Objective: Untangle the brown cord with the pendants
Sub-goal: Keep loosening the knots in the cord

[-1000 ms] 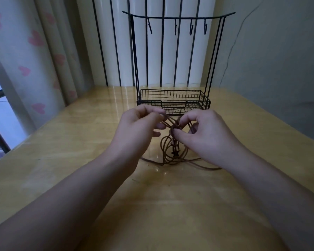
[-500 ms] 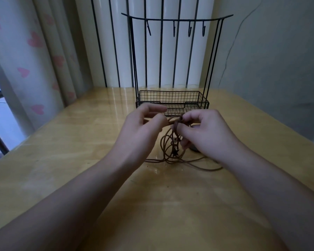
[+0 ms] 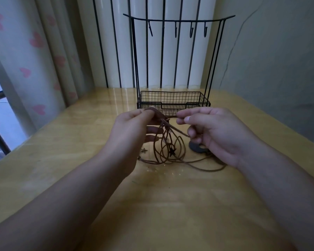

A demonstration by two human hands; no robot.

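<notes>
Tangled cord (image 3: 163, 142) between both hands (pinched)

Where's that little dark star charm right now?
In the head view the star charm hangs on the brown cord, low in the loops between the left hand and right hand, just above the table.

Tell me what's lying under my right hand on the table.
Under the right hand a dark crescent-shaped pendant lies on the wooden table, with strands of the brown cord trailing beneath the wrist. The hand covers part of the pendant and cord.
</notes>
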